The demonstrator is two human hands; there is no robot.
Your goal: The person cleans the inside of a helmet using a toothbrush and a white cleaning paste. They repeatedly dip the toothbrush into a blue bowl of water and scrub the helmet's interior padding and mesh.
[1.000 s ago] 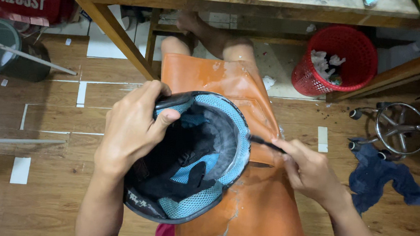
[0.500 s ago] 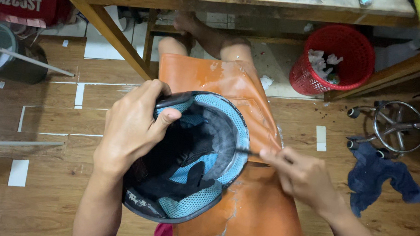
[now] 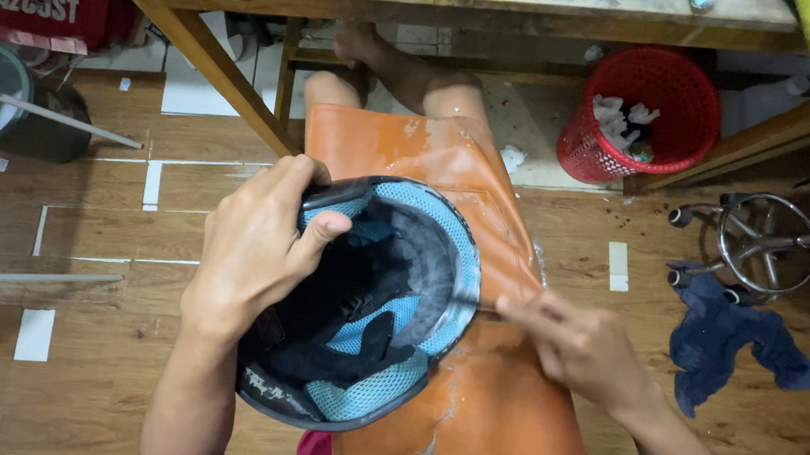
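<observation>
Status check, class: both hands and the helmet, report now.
Left hand grips helmet rim, thumb inside. Right hand pinches thin tool at liner edge. Helmet upside down on orange apron.

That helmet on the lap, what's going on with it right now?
A seated person holds an upturned helmet on their lap, over an orange apron. The left hand grips the helmet's rim with the thumb hooked inside against the blue mesh lining. The right hand pinches a thin dark tool whose tip meets the rim on the right side. A red basket sits on the floor beyond.
</observation>
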